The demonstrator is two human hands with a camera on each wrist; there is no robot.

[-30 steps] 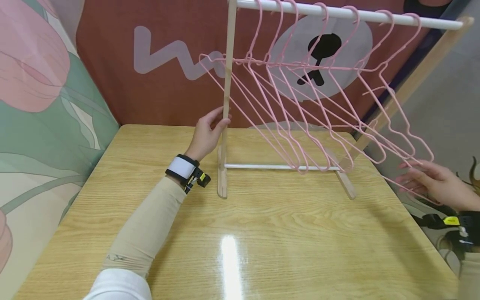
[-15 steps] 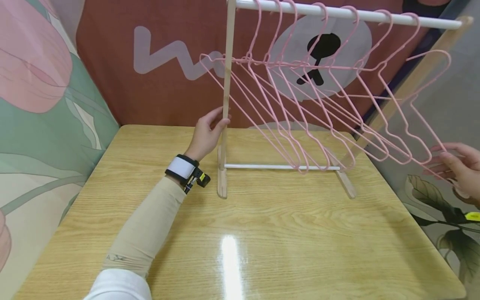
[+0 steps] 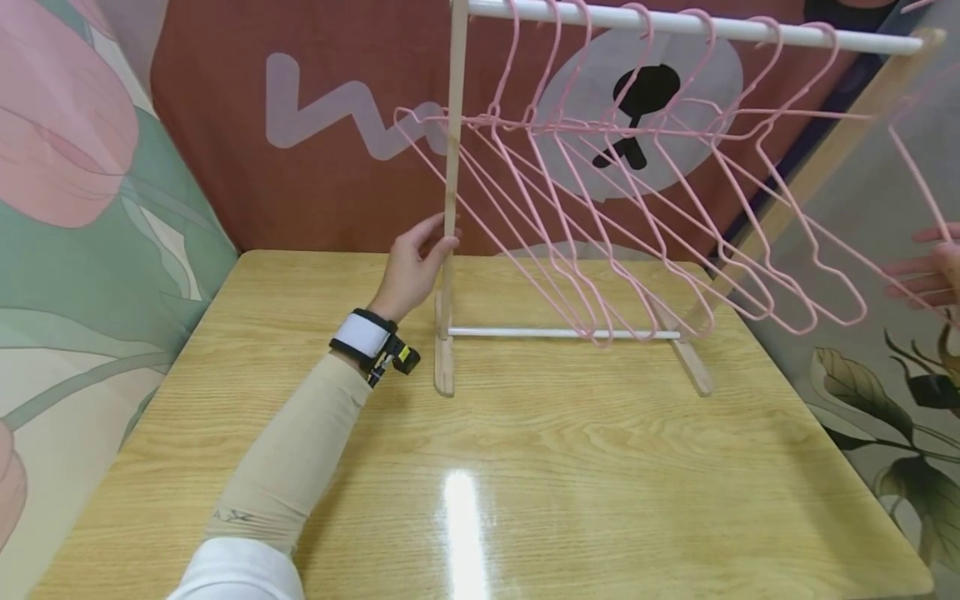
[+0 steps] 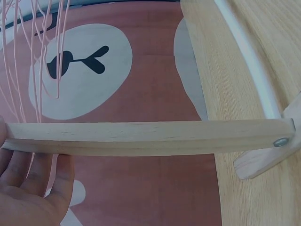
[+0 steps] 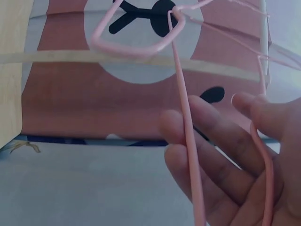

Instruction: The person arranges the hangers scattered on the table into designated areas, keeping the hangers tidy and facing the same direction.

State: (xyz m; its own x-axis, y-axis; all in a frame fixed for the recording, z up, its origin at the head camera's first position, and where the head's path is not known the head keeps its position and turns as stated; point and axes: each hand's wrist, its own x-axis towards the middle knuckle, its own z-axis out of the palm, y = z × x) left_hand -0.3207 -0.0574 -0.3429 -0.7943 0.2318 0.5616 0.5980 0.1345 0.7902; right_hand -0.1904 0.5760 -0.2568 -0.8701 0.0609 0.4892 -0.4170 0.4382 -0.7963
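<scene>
In the head view my left hand [image 3: 412,271] grips the left wooden upright [image 3: 454,142] of a small clothes rack. Seen from the left wrist, the fingers [image 4: 61,183] lie under that wooden bar. At the right edge of the head view, partly cut off, my right hand [image 3: 930,271] holds a pink clothes hanger [image 3: 921,185] off the rod. In the right wrist view the thumb [image 5: 263,110] lies over one wire of it, and the other wire passes across the curled fingers. Several more pink hangers [image 3: 543,179] hang from the rack's white top rod [image 3: 697,25].
The rack stands on a wood-grain table [image 3: 570,475], on two wooden feet joined by a white lower rod [image 3: 525,332]. The right upright [image 3: 825,162] leans outward in view. Behind is a printed backdrop [image 3: 322,192]; a leaf-patterned surface [image 3: 870,400] lies beyond the table's right edge.
My right hand has moved right and upward with its hanger, carrying the hook past the rod's right end toward the upper right corner. My left hand stays on the upright.
</scene>
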